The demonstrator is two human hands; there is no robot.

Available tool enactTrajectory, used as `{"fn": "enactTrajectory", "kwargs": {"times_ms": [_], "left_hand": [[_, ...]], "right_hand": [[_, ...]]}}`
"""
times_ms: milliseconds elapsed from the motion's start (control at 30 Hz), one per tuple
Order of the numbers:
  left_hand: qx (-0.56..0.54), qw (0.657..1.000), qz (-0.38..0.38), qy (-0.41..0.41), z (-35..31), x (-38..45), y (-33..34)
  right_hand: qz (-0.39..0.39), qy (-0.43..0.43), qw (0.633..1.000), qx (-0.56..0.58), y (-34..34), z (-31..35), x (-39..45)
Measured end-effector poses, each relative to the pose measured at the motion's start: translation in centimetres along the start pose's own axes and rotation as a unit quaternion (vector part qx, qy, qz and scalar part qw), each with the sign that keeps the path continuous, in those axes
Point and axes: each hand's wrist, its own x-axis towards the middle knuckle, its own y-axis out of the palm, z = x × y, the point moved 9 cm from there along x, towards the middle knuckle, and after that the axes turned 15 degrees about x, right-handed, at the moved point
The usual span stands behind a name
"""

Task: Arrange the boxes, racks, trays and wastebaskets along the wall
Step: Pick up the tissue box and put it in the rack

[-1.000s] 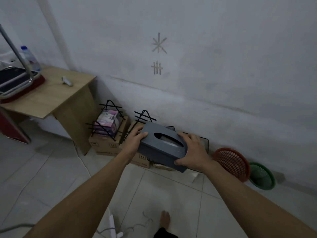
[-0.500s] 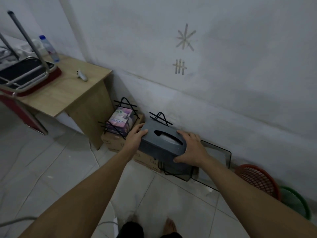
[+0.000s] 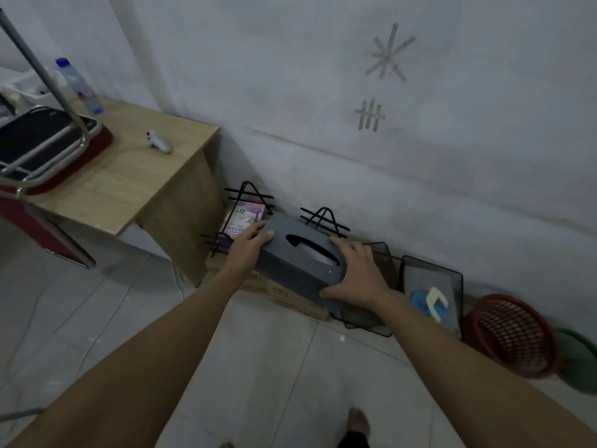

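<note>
With the fingers of 2 hands, left hand (image 3: 247,245) and right hand (image 3: 353,274), gripping its ends, the tissue box (image 3: 302,258) is risking toppling the wire rack (image 3: 323,221) behind it.

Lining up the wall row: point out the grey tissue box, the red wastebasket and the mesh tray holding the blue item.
grey tissue box (image 3: 292,258): head view, top face left of the slot.
red wastebasket (image 3: 510,331): head view, inner mesh wall.
mesh tray (image 3: 429,273): head view, bare mesh wall.
</note>
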Motion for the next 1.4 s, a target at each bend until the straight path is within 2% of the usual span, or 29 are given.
{"fn": "enactTrajectory", "kwargs": {"times_ms": [200, 267, 367, 467, 667, 733, 800, 867, 1000, 1233, 1400], "left_hand": [[0.002, 0.998, 0.022, 0.058, 2.8, 1.5, -6.7], [0.001, 0.997, 0.029, 0.073, 2.7, 2.1, -8.0], [0.018, 0.995, 0.042, 0.083, 2.6, 3.4, -8.6], [0.045, 0.994, 0.045, 0.092, 1.9, 5.2, -8.2], [-0.01, 0.998, 0.054, 0.004, 3.1, 8.8, -5.9], [-0.039, 0.993, 0.109, -0.012, 3.8, 9.6, -3.9], [-0.079, 0.977, 0.199, -0.008, 4.3, 10.2, -1.1], [-0.098, 0.97, 0.224, 0.007, 5.4, 11.5, 1.1], [-0.097, 0.982, 0.159, 0.04, 7.8, 17.5, 2.2], [-0.09, 0.984, 0.119, 0.1, 14.8, 27.7, 5.4], [-0.057, 0.984, 0.031, 0.165, 18.3, 33.5, 8.3]], "right_hand": [[-0.055, 0.027, 0.998, -0.011, 7.7, 4.7, -0.4], [-0.061, 0.025, 0.998, 0.02, 9.2, 6.0, -0.7], [-0.053, 0.027, 0.996, 0.062, 10.4, 7.1, -1.0], [-0.094, 0.037, 0.993, 0.063, 9.9, 7.4, -0.3], [-0.211, 0.101, 0.97, 0.064, 9.2, 5.9, 3.2], [-0.245, 0.112, 0.961, 0.065, 9.3, 5.1, 4.7], [-0.26, 0.12, 0.957, 0.054, 9.7, 4.4, 6.6], [-0.267, 0.119, 0.956, 0.039, 10.4, 3.6, 8.7], [-0.28, 0.072, 0.957, 0.041, 12.8, 0.9, 13.7], [-0.3, 0.028, 0.947, 0.109, 19.1, -7.1, 22.4], [-0.342, -0.057, 0.938, 0.018, 21.4, -12.7, 25.0]]}}
